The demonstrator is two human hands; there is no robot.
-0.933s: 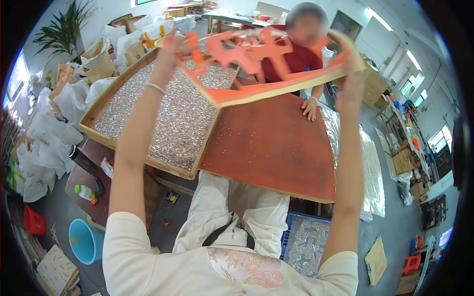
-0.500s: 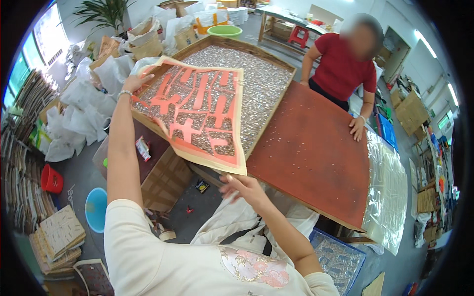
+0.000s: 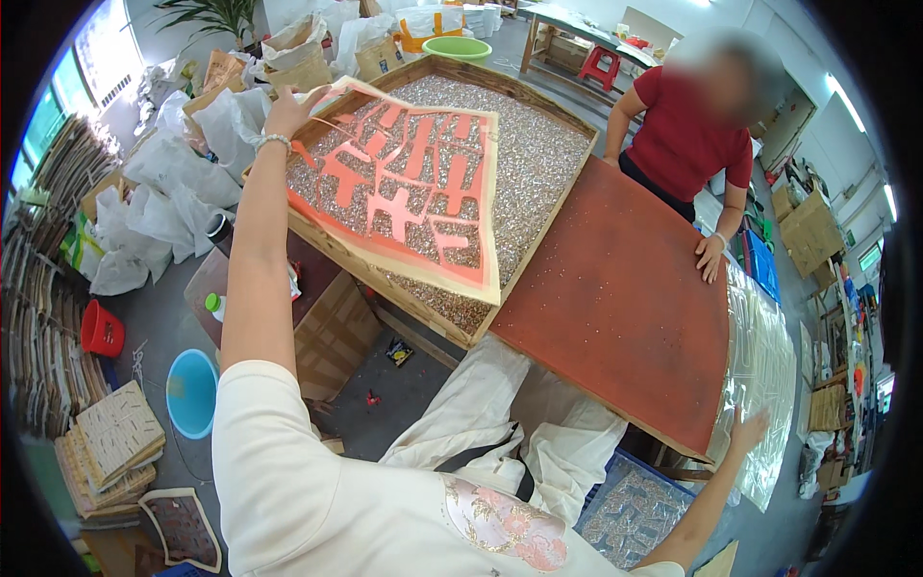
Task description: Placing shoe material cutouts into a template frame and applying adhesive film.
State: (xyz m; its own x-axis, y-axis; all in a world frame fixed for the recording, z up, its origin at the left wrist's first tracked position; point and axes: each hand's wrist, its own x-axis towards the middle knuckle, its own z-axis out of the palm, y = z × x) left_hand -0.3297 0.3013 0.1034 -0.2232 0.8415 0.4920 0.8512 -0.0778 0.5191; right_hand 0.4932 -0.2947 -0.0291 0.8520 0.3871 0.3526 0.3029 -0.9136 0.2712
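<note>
My left hand (image 3: 288, 115) is closed on the far-left corner of a cream-bordered sheet (image 3: 423, 192) with coral-pink shapes. Glittering patches show between those shapes; whether they are holes or stuck glitter I cannot tell. The sheet slants over a wooden-rimmed tray (image 3: 590, 144) filled with shiny flakes (image 3: 538, 159), its near-right corner by the tray's front edge. Far off to the right, my right hand (image 3: 748, 430) is slightly blurred, its fingers apart and nothing seen in them. It is by the near-right corner of a red-brown board (image 3: 615, 308), over clear plastic sheets (image 3: 764, 385).
Across the board stands a person in a red top (image 3: 692, 125), one hand resting on its right edge. White sacks (image 3: 183, 173) crowd the left. A blue basin (image 3: 190, 392), red bucket (image 3: 101, 327) and cardboard box (image 3: 332, 337) stand on the floor. A blue-edged tray (image 3: 630, 510) sits below the board.
My right hand has left the sheet's near corner and swung right to the plastic sheets. My left hand still grips the far-left corner; the sheet's near-left edge now hangs less over the tray rim.
</note>
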